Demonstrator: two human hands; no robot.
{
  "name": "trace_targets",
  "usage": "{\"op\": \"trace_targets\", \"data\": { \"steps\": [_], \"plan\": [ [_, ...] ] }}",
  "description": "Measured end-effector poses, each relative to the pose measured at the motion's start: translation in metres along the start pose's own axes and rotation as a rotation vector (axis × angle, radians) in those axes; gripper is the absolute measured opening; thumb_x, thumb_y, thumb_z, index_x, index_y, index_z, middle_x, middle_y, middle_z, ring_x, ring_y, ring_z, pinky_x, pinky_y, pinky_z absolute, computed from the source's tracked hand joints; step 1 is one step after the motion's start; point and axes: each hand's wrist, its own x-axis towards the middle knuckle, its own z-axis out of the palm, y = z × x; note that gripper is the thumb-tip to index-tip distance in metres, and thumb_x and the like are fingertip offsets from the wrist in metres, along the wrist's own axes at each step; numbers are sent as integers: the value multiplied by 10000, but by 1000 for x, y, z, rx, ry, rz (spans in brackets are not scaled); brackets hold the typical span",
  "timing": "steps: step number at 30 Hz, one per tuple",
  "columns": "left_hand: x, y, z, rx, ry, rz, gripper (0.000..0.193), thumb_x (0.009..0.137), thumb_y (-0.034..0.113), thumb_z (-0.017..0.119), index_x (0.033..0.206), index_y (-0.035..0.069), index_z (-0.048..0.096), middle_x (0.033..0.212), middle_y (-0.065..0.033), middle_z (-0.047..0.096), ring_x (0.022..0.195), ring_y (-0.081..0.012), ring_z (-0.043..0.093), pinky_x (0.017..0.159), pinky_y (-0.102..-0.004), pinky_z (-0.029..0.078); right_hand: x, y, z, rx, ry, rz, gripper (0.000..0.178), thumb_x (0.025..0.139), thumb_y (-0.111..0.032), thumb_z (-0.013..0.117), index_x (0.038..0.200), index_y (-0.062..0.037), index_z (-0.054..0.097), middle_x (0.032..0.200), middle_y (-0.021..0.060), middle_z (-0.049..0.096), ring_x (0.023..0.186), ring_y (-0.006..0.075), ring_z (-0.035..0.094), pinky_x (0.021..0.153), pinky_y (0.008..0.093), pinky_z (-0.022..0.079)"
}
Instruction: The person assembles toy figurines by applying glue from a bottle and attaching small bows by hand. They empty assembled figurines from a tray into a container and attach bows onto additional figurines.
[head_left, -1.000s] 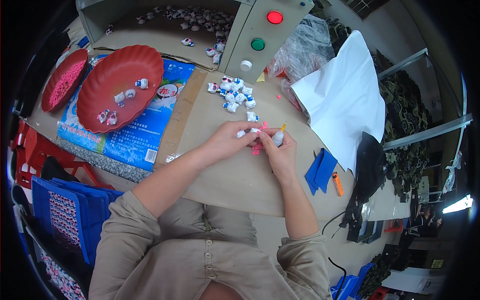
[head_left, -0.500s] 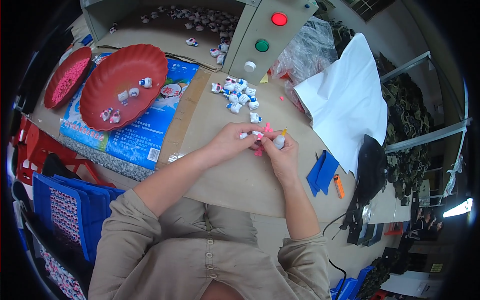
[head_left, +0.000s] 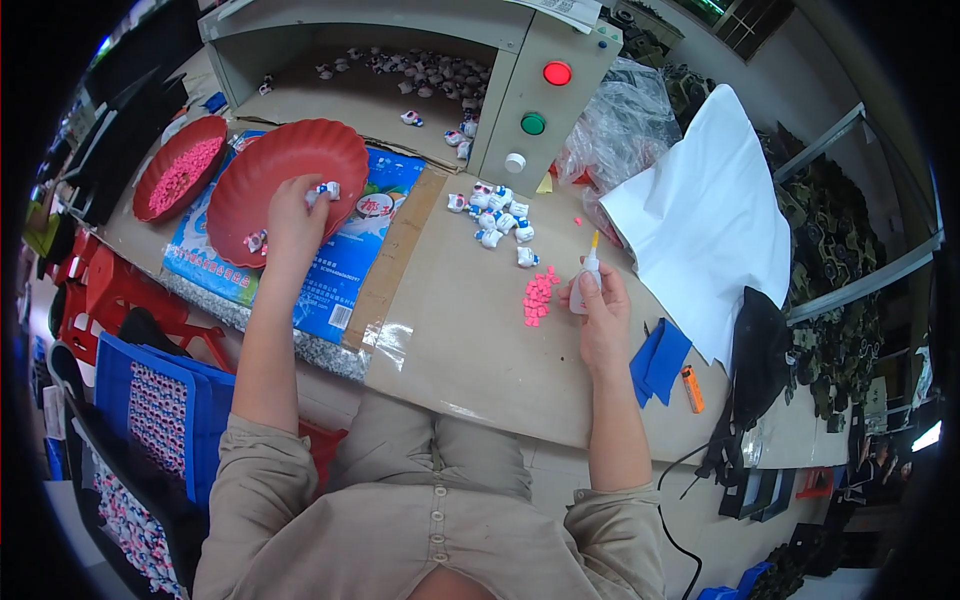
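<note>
Over the large red scalloped plate (head_left: 235,190), my left hand (head_left: 298,220) has its thumb and forefinger closed at a small white-and-blue animal figurine (head_left: 326,191); its other fingers are partly hidden. More figurines (head_left: 257,241) lie in the plate beside my wrist. My right hand (head_left: 603,318) grips a small white glue bottle (head_left: 588,285) whose yellow nozzle points up. Just left of that hand, several small pink pieces (head_left: 538,298) are spread on the table. Behind them, a cluster of white-and-blue figurines (head_left: 497,212) sits with one figurine (head_left: 527,257) apart.
A smaller red dish (head_left: 150,200) of pink pieces stands far left. At the back is a grey machine (head_left: 545,110) with figurines inside its opening. Blue cloth (head_left: 660,362), an orange lighter (head_left: 693,389) and a white sheet (head_left: 700,230) lie right. Blue crates (head_left: 210,420) stand lower left.
My left hand has moved left from the table's middle to the red plate. My right hand has drawn apart rightward, still with the glue bottle, uncovering the pink pieces. The view has shifted slightly.
</note>
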Motion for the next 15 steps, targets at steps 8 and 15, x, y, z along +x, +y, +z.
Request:
{"op": "trace_targets", "data": {
  "steps": [8,15],
  "plan": [
    [-43,100,85,-183,-567,473,299,718,97,606,1007,41,549,999,-118,536,929,-276,516,812,-361,411,2,-6,-5,164,8,84,298,824,-192,567,1066,-32,495,837,35,532,653,98,514,553,199,409],
    [-54,110,98,-287,-648,299,270,788,82,551,1054,38,534,959,-114,542,813,-231,565,687,-329,460,2,3,-17,112,143,-103,231,804,-122,587,1000,-29,507,833,14,523,658,83,485,553,198,373]
  ]
}}
